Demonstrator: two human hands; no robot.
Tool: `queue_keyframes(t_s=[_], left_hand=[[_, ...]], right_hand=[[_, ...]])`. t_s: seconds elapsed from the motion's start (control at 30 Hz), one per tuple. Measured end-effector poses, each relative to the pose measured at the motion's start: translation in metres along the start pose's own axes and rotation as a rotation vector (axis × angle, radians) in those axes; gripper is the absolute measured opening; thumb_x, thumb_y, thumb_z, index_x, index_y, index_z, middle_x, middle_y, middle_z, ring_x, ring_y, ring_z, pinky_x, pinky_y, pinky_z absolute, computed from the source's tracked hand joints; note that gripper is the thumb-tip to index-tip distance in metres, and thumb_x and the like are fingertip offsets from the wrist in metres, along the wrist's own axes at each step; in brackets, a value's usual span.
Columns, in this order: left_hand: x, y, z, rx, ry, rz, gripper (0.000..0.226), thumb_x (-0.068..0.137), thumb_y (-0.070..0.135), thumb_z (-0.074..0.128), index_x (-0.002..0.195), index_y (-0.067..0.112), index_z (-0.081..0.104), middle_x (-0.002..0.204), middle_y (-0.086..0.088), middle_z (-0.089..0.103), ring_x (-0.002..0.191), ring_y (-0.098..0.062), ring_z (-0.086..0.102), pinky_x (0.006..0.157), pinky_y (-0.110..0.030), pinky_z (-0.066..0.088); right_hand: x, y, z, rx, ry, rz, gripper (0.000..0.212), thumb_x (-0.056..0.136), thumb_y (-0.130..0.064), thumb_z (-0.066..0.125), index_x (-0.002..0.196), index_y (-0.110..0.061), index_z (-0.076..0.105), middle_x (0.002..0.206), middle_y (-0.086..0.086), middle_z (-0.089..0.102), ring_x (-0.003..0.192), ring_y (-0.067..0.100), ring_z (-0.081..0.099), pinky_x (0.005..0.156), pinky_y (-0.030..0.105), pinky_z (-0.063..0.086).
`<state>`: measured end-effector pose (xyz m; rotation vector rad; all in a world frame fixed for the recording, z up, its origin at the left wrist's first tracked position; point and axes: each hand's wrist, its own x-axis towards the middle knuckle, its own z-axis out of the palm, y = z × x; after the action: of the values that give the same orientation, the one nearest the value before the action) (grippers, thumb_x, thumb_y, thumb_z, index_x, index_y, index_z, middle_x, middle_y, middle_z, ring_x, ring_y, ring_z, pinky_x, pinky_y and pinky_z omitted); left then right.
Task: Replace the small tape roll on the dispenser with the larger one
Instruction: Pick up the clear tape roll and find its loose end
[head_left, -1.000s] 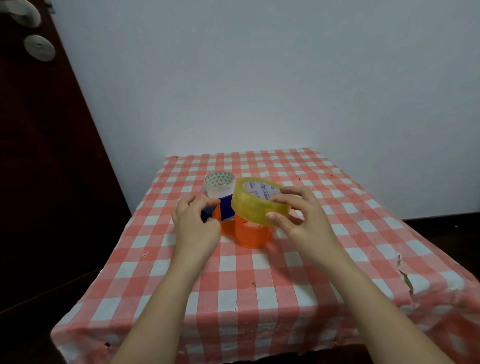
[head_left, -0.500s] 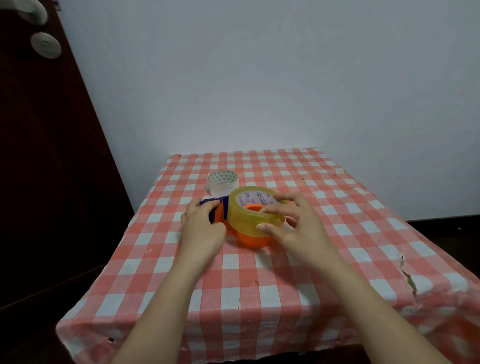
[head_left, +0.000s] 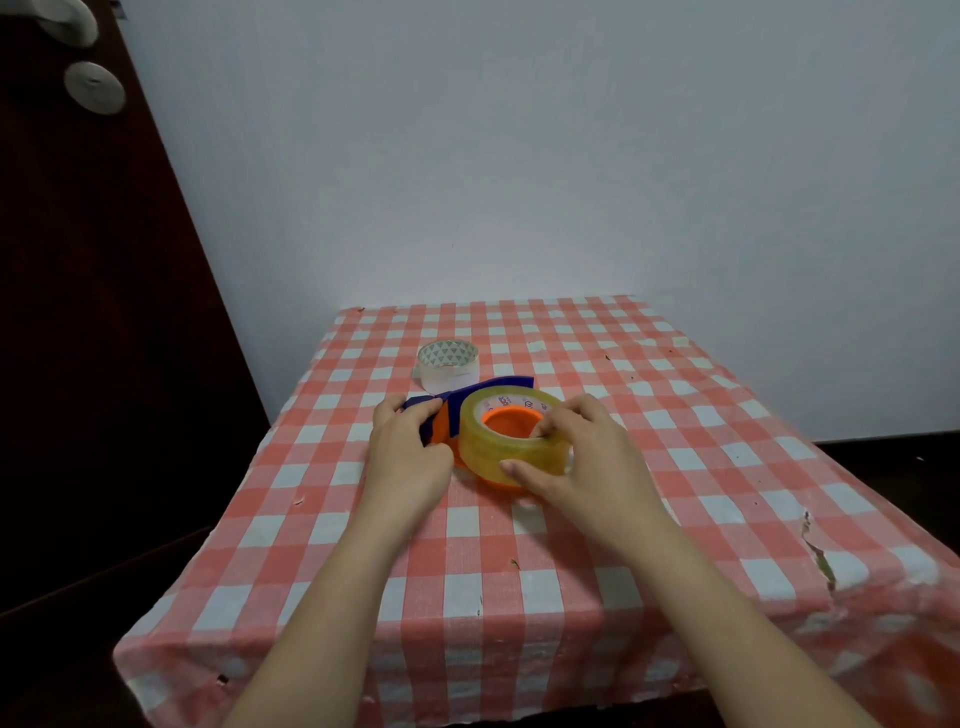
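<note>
Gripping the large yellowish tape roll (head_left: 511, 441) on the orange dispenser hub (head_left: 511, 422) with my right hand (head_left: 582, 462), my left hand (head_left: 408, 457) holds the dispenser's blue handle (head_left: 441, 410).

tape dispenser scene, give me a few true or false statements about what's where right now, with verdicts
1. The large yellowish tape roll sits around the orange hub of the orange and blue tape dispenser. True.
2. The right hand rests flat on the checked tablecloth. False: it grips the large roll.
3. The small clear tape roll lies on the cloth behind the dispenser. True.
4. The left hand holds the small roll. False: it holds the dispenser's blue end.
5. The small roll touches the right hand. False: they are apart.
</note>
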<state>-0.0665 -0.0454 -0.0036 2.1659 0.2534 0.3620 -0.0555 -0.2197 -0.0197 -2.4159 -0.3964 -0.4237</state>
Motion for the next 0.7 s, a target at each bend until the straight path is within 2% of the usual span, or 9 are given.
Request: queue_keyframes(t_s=[0.1,0.23,0.37,0.43,0.5,0.57,0.6,0.67,0.7], left_hand=[[0.000,0.000,0.000,-0.015,0.004,-0.005,0.058,0.088,-0.007,0.049,0.142,0.015,0.050,0.156,-0.003,0.027,0.143,-0.022,0.030,0.108,-0.032,0.034],[-0.001,0.002,-0.001,-0.011,0.003,-0.008,0.058,0.088,-0.008,0.046,0.142,0.014,0.050,0.155,-0.004,0.028,0.143,-0.021,0.029,0.108,-0.030,0.033],[-0.003,0.004,-0.004,-0.042,-0.021,-0.025,0.060,0.088,-0.009,0.045,0.141,0.017,0.050,0.154,-0.003,0.029,0.138,-0.019,0.034,0.093,-0.014,0.030],[-0.003,0.005,-0.004,-0.085,-0.007,-0.050,0.065,0.087,-0.010,0.048,0.144,0.021,0.046,0.152,-0.003,0.029,0.123,-0.015,0.041,0.073,-0.002,0.040],[-0.004,0.005,-0.004,-0.118,0.011,-0.083,0.069,0.087,-0.010,0.051,0.147,0.021,0.039,0.151,-0.003,0.029,0.110,-0.009,0.039,0.053,-0.001,0.040],[-0.004,0.006,-0.003,-0.128,0.004,-0.108,0.062,0.086,-0.006,0.054,0.138,0.025,0.044,0.145,-0.003,0.037,0.104,-0.008,0.044,0.058,-0.007,0.038],[-0.003,0.006,-0.002,-0.150,-0.001,-0.116,0.052,0.085,-0.005,0.056,0.121,0.032,0.050,0.134,0.000,0.043,0.094,-0.004,0.047,0.058,-0.009,0.035],[0.000,0.004,0.000,-0.195,-0.017,-0.160,0.048,0.083,-0.005,0.058,0.091,0.040,0.042,0.113,0.006,0.044,0.076,0.002,0.044,0.056,-0.012,0.030],[0.002,0.001,0.001,-0.201,-0.024,-0.180,0.044,0.083,-0.005,0.059,0.095,0.034,0.044,0.111,0.006,0.044,0.075,0.001,0.044,0.056,-0.013,0.031]], right_hand=[[-0.001,-0.004,0.004,-0.190,-0.010,-0.002,0.054,0.072,-0.066,0.068,0.105,-0.026,0.052,0.111,-0.008,0.047,0.091,0.014,0.053,0.071,0.025,0.045],[-0.002,-0.008,0.005,-0.283,-0.036,0.016,0.075,0.069,-0.070,0.067,0.121,-0.021,0.044,0.118,-0.002,0.044,0.085,0.017,0.054,0.064,0.027,0.043],[0.000,-0.009,0.005,-0.285,-0.068,0.022,0.082,0.065,-0.079,0.061,0.122,-0.024,0.041,0.120,-0.004,0.041,0.090,0.016,0.058,0.063,0.027,0.046],[0.002,-0.007,0.005,-0.193,-0.053,0.043,0.081,0.067,-0.083,0.053,0.124,-0.026,0.043,0.120,-0.006,0.041,0.100,0.013,0.053,0.070,0.028,0.049],[0.006,-0.004,0.004,-0.034,-0.030,0.040,0.073,0.076,-0.079,0.045,0.127,-0.026,0.046,0.123,-0.006,0.039,0.113,0.012,0.044,0.081,0.028,0.047],[0.009,0.001,0.004,0.160,-0.020,0.039,0.064,0.085,-0.070,0.040,0.130,-0.024,0.047,0.127,-0.009,0.038,0.123,0.012,0.038,0.094,0.029,0.039],[0.011,0.004,0.006,0.233,-0.024,0.051,0.061,0.089,-0.064,0.038,0.132,-0.023,0.047,0.129,-0.009,0.039,0.127,0.012,0.036,0.100,0.029,0.035],[0.020,0.011,0.008,0.307,-0.055,0.088,0.060,0.095,-0.057,0.034,0.140,-0.019,0.043,0.142,-0.005,0.041,0.135,0.013,0.035,0.109,0.030,0.029],[0.026,0.013,0.009,0.332,-0.070,0.106,0.063,0.096,-0.057,0.032,0.144,-0.018,0.040,0.149,-0.003,0.039,0.139,0.013,0.033,0.112,0.031,0.027]])
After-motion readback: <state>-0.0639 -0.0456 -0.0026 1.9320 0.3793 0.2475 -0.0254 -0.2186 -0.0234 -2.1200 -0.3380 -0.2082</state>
